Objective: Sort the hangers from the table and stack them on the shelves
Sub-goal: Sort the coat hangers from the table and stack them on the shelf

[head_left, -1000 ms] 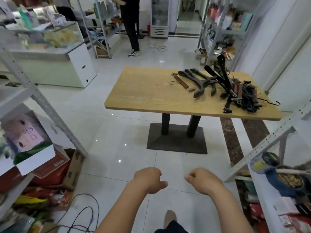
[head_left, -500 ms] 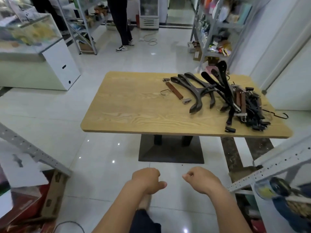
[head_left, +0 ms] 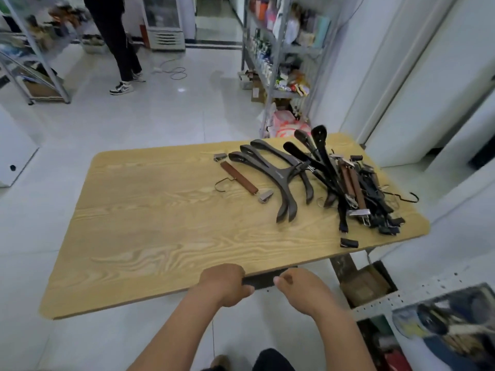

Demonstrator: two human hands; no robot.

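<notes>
Change: We have closed in on the counter [head_left: 150, 236]. Half a second ago it stood well ahead, and now its near edge lies at our knuckles.
Left grip [head_left: 223, 283]: clenched as before and holding nothing, with the knuckles over the counter's near edge. We cannot tell whether they touch it.
Right grip [head_left: 297, 291]: also clenched and empty, just beside the left and below the edge.
Hangers: all on the counter's far right end. The tangled hanger pile [head_left: 348, 183] lies at 2 o'clock, with dark wooden hangers [head_left: 273, 172] fanned out beside it. A brown clip hanger [head_left: 239, 178] lies apart at 12 o'clock.
Counter: pale wood grain with rounded corners.
Room: white tiled floor [head_left: 160, 116]. A stocked metal rack [head_left: 276, 49] is at 1 o'clock, a standing person [head_left: 117, 36] at 11 o'clock and a perforated shelf [head_left: 375, 307] at 4 o'clock.
</notes>
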